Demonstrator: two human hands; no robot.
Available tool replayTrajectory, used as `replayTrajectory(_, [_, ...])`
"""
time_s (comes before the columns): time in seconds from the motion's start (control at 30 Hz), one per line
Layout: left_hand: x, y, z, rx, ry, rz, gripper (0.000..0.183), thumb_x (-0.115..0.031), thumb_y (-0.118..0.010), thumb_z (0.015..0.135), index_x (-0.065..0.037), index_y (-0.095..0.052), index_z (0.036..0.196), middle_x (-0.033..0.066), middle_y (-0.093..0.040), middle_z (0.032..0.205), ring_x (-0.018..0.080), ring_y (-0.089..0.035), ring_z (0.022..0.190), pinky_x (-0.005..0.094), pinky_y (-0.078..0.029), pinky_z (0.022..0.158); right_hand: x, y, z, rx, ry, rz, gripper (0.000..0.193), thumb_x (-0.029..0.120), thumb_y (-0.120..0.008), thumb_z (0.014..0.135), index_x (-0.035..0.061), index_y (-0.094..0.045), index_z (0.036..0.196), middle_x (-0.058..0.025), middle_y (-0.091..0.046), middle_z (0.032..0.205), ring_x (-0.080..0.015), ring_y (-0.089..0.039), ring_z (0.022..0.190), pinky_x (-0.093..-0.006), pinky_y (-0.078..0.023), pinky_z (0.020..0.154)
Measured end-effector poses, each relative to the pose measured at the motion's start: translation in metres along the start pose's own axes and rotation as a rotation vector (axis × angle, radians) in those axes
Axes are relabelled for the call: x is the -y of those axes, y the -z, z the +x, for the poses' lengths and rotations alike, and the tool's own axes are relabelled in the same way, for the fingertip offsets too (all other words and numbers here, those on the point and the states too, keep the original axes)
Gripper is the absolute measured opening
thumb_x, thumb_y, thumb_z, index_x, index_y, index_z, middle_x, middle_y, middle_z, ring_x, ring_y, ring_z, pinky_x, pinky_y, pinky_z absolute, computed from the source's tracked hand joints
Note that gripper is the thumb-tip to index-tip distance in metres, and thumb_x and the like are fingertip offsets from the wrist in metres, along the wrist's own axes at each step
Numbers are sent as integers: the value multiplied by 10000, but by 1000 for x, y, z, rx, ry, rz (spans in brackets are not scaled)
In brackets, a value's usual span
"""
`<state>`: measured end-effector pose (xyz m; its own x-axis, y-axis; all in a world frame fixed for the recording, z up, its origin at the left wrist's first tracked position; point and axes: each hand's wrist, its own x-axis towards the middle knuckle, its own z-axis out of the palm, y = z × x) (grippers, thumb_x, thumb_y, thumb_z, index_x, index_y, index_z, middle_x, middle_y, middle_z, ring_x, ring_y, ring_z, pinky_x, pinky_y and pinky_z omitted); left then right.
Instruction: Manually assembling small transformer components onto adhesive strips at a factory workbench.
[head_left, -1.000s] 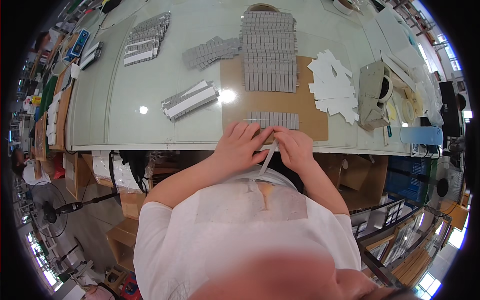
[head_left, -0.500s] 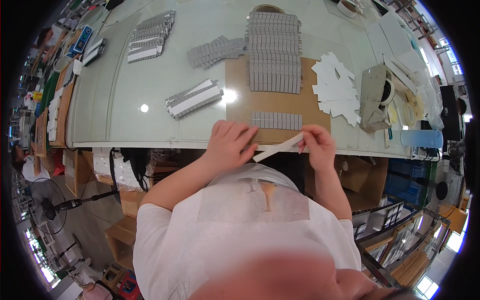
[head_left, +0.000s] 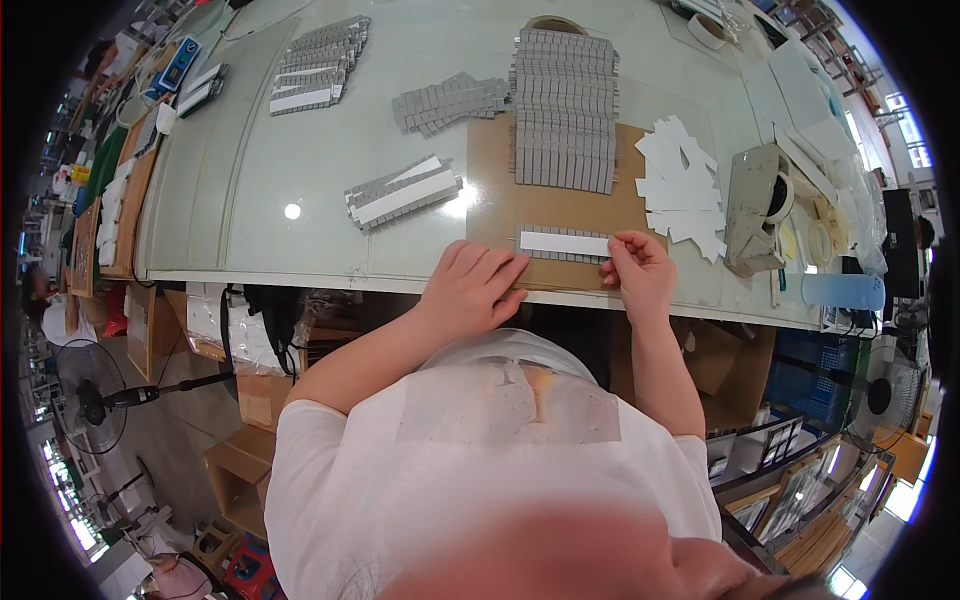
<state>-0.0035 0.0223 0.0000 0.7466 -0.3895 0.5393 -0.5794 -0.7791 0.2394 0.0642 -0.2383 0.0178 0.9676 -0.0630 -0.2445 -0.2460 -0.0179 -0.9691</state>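
A white strip lies lengthwise over a grey segmented piece on the brown board, near the table's front edge. My right hand pinches the strip's right end between thumb and fingertips. Beside the left end of the grey piece rests my left hand, its fingers bent and fingertips at the board; it holds no strip. Behind them, a long overlapping stack of grey segmented pieces covers the board's far part. A loose pile of white strips lies to the right.
Left of the board sits a small stack topped with white strips; more grey pieces lie beyond it. Another stack is at the far left. A tape dispenser and a blue cylinder stand on the right.
The white strip, tilted in my right hand near the table edge before, now lies flat along the grey piece. My right hand moved slightly forward with it; my left hand stayed near the piece's left end.
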Motion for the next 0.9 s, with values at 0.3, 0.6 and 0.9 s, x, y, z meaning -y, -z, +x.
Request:
replayTrajectory(0.3, [0, 2, 2, 6, 8, -7, 435, -291, -755, 836, -105, -694, 1225, 28, -612, 1208, 241, -528, 1060, 418, -424, 938, -1, -6, 3, 6, -1, -56, 137, 65, -716, 966, -18, -689, 1072, -32, -681, 819, -83, -647, 644, -217, -492, 503])
replayTrajectory(0.6, [-2, 1, 1, 3, 17, -4, 445, -281, -775, 811, -104, -700, 1212, 30, -626, 1298, 259, -539, 1164, 408, -441, 960, -3, -6, 3, 6, 26, -95, 125, 67, -715, 965, -11, -694, 1061, -29, -682, 812, -77, -648, 645, -211, -485, 498])
replayTrajectory(0.9, [-4, 3, 1, -8, 7, -9, 441, -258, -777, 801, -75, -695, 1194, 47, -636, 1275, 258, -562, 1162, 413, -463, 939, -6, 10, -10, -61, 53, -79, 174, 69, -682, 979, -21, -660, 1127, -32, -673, 892, -79, -637, 645, -225, -501, 506])
